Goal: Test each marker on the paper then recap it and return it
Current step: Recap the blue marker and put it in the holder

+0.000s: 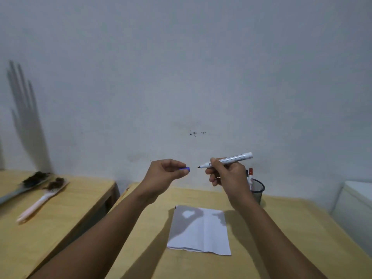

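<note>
My right hand (225, 175) holds a white marker (234, 159) above the table, its bare dark tip pointing left. My left hand (167, 174) pinches the marker's blue cap (185, 168) a short gap away from the tip. Both are raised above a folded white paper (201, 231) lying on the wooden table (281, 228). A black mesh pen cup (257, 191) stands behind my right hand at the wall, with a red-capped marker (250, 175) and another one sticking out of it.
A second wooden table (60, 214) stands to the left across a gap, carrying a white-handled brush (40, 202) and a dark brush on a tray. A white box-like object (356, 206) sits at the right edge. The wall is close behind.
</note>
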{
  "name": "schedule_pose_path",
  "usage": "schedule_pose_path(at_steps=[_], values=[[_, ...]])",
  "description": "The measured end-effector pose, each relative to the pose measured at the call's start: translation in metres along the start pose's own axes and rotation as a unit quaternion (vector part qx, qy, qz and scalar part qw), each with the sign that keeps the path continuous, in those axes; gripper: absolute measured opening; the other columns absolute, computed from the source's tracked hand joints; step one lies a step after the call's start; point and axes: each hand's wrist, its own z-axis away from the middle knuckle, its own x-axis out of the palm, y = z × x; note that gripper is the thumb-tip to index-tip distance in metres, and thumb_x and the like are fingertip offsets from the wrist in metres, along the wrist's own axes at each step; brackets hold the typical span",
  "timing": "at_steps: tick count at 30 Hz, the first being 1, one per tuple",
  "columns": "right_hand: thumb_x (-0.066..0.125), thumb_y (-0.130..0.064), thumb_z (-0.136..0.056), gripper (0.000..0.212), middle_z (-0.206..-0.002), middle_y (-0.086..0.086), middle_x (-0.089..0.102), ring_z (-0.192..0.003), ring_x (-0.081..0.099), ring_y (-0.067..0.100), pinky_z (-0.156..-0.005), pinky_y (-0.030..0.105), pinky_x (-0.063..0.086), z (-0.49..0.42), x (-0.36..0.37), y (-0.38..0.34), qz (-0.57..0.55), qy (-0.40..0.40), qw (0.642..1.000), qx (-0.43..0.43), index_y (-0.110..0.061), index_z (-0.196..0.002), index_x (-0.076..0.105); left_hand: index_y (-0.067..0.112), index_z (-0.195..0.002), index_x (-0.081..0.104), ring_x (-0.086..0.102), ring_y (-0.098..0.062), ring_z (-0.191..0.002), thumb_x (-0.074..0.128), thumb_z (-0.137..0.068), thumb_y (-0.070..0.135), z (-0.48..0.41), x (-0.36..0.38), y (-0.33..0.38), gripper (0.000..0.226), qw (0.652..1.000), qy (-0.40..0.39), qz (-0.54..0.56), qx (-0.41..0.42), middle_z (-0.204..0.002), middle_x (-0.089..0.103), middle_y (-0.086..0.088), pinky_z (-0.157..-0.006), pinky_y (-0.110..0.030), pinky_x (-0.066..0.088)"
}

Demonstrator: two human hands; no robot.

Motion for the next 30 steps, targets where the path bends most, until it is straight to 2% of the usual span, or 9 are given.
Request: schedule_pose_path(at_steps=[4, 9, 12, 16, 19, 22, 23, 25, 30], values=[[0.063, -0.015, -0.098, 0.023, -0.071, 0.013, 0.071, -0.055, 0.057, 0.019, -0.049, 0.027, 0.047, 0.012, -0.002, -0.044, 0.004, -0.005, 0.999, -0.045, 0.003, -0.091, 0.074, 0.012, -0.088, 0.076, 0.067, 0.002, -0.067, 0.082, -0.079, 0.008, 0.016, 0.018, 0.044, 0.012, 0.999, -0.014, 0.037, 0.035, -0.084, 0.077, 0.0, -0.054, -0.006, 0.044], [0.064, -0.018, -0.098, 0.023, -0.068, 0.009, 0.072, -0.055, 0.056, 0.019, -0.049, 0.027, 0.046, 0.027, -0.012, -0.081, 0.015, -0.022, 0.997, -0.078, -0.004, -0.085, 0.076, 0.01, -0.089, 0.075, 0.067, 0.001, -0.066, 0.081, -0.079, 0.007, 0.033, 0.039, 0.08, 0.012, 0.995, -0.033, 0.062, 0.073, -0.081, 0.075, 0.0, -0.055, -0.008, 0.046], [0.067, -0.027, -0.096, 0.026, -0.063, 0.004, 0.066, -0.052, 0.052, 0.015, -0.049, 0.025, 0.044, 0.034, -0.021, -0.097, 0.014, -0.012, 0.997, -0.072, -0.005, -0.083, 0.075, 0.013, -0.078, 0.075, 0.069, -0.004, -0.07, 0.082, -0.077, 0.003, 0.042, 0.053, 0.095, 0.012, 0.989, -0.025, 0.071, 0.124, -0.078, 0.075, 0.0, -0.06, -0.011, 0.049], [0.067, -0.034, -0.095, 0.033, -0.06, 0.002, 0.055, -0.049, 0.045, 0.012, -0.048, 0.023, 0.04, 0.04, -0.041, -0.115, -0.007, -0.011, 1.0, -0.004, -0.003, -0.087, 0.072, 0.015, -0.079, 0.079, 0.062, -0.007, -0.07, 0.085, -0.075, 0.011, 0.045, 0.074, 0.104, 0.008, 0.974, 0.005, -0.029, 0.226, -0.077, 0.075, 0.003, -0.06, -0.014, 0.046], [0.065, -0.053, -0.091, 0.051, -0.058, 0.005, 0.06, -0.048, 0.048, 0.015, -0.051, 0.029, 0.042, 0.041, -0.061, -0.115, 0.115, 0.048, 0.992, 0.007, -0.003, -0.084, 0.073, 0.015, -0.084, 0.079, 0.061, -0.011, -0.066, 0.084, -0.076, 0.015, 0.038, 0.089, 0.107, 0.009, 0.965, 0.033, -0.082, 0.246, -0.079, 0.076, 0.002, -0.058, -0.015, 0.047], [0.074, -0.044, -0.087, 0.031, -0.066, -0.002, 0.059, -0.056, 0.051, 0.013, -0.056, 0.029, 0.044, 0.034, -0.085, -0.099, 0.312, 0.15, 0.926, -0.151, -0.014, -0.086, 0.069, 0.023, -0.083, 0.077, 0.065, -0.014, -0.07, 0.083, -0.078, 0.02, 0.027, 0.105, 0.105, 0.009, 0.954, 0.042, -0.15, 0.257, -0.079, 0.073, 0.01, -0.06, -0.017, 0.05], [0.077, -0.036, -0.086, 0.021, -0.076, -0.005, 0.059, -0.061, 0.052, 0.007, -0.058, 0.024, 0.044, 0.032, -0.091, -0.095, 0.351, 0.133, 0.906, -0.197, -0.02, -0.095, 0.069, 0.025, -0.084, 0.076, 0.065, -0.012, -0.072, 0.083, -0.078, 0.022, 0.024, 0.112, 0.104, 0.01, 0.949, 0.038, -0.172, 0.263, -0.08, 0.073, 0.012, -0.061, -0.019, 0.051], [0.08, -0.025, -0.085, 0.028, -0.095, -0.006, 0.058, -0.071, 0.055, 0.0, -0.064, 0.014, 0.043, 0.023, -0.102, -0.081, 0.403, 0.069, 0.883, -0.233, -0.022, -0.111, 0.069, 0.027, -0.086, 0.075, 0.065, -0.007, -0.075, 0.083, -0.077, 0.024, 0.02, 0.126, 0.1, 0.012, 0.941, 0.021, -0.2, 0.273, -0.08, 0.073, 0.013, -0.064, -0.023, 0.053], [0.074, -0.023, -0.091, 0.01, -0.093, -0.004, 0.064, -0.076, 0.062, 0.001, -0.065, 0.011, 0.045, -0.012, -0.126, -0.055, 0.363, 0.075, 0.907, -0.198, -0.018, -0.099, 0.071, 0.029, -0.106, 0.072, 0.065, -0.001, -0.082, 0.08, -0.078, 0.042, -0.006, 0.158, 0.08, 0.032, 0.942, 0.013, -0.193, 0.276, -0.089, 0.072, 0.017, -0.071, -0.021, 0.052]])
